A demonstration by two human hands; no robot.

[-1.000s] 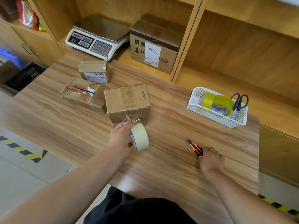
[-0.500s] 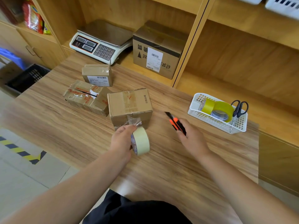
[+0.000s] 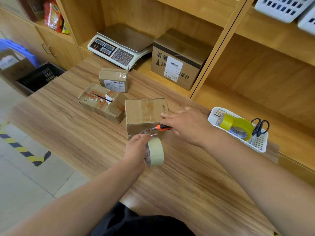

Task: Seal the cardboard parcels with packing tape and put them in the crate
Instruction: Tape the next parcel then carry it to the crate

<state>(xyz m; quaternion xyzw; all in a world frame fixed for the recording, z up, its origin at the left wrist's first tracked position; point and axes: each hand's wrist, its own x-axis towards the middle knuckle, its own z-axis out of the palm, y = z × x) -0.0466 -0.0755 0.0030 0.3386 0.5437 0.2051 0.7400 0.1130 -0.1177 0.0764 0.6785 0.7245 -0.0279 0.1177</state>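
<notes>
Although the clear tape strip (image 3: 148,132) is almost transparent and hard to trace, it appears to run from the tape roll (image 3: 155,153) up to the near face of the nearest parcel (image 3: 143,113), which stands near the middle of the surface (image 3: 187,184). The left hand (image 3: 135,150) grips the roll just in front of this parcel, with most of its fingers hidden behind the roll. The right hand (image 3: 189,125) clasps an orange utility knife (image 3: 163,127) at the parcel's near top edge. Its handle is largely covered by the fingers, and the blade is too small to make out. Printed characters on the parcel's top, partly under the right hand, cannot be read.

Toward the far left corner lie a crumpled parcel (image 3: 102,103) bearing red-printed tape and a labelled parcel (image 3: 114,79) whose barcode text is illegible. A black crate (image 3: 40,75) sits on the floor beyond the left edge, partly cut off. At the right edge, a white basket (image 3: 214,114) holds yellow tape rolls (image 3: 238,124) and scissors (image 3: 260,126). On the shelf behind are a weighing scale (image 3: 119,48) and a large box (image 3: 177,60) with a barcode label and inverted characters.
</notes>
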